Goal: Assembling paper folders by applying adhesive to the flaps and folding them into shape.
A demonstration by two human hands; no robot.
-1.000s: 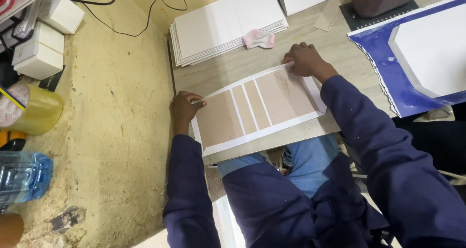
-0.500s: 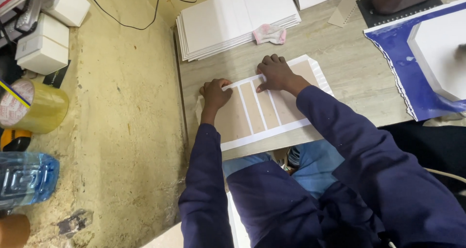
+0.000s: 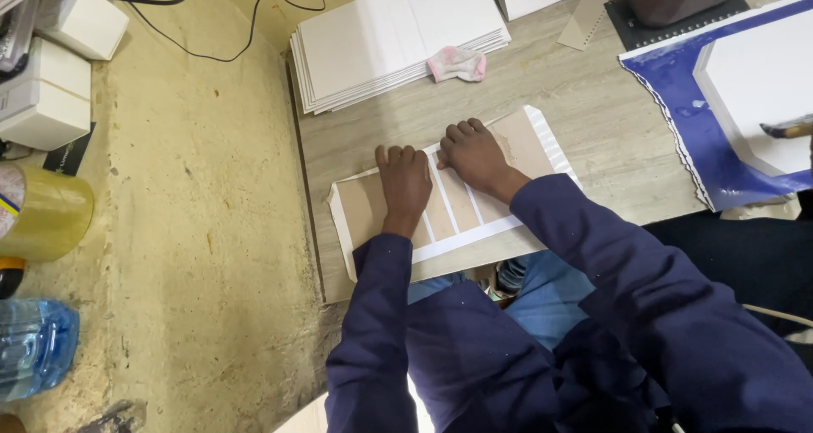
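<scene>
A flat white sheet with brown cardboard panels [image 3: 525,141] glued on it lies on the wooden table [image 3: 584,94] in front of me. My left hand [image 3: 405,183] presses flat on the left-middle panel, fingers together and pointing away from me. My right hand [image 3: 474,155] presses palm down just to the right of it, on the middle strips. Both hands lie side by side, almost touching, and hold nothing. My dark blue sleeves cover the near edge of the sheet.
A stack of white boards [image 3: 398,35] lies at the table's far side with a pink-white cloth [image 3: 457,63] beside it. A blue sheet with a white board [image 3: 728,102] lies right. On the floor left: white boxes [image 3: 47,86], yellow tape roll [image 3: 42,217], water bottle [image 3: 34,348].
Both hands have slid toward the middle of the sheet: the left from its left edge, the right from the far right corner. They now press next to each other.
</scene>
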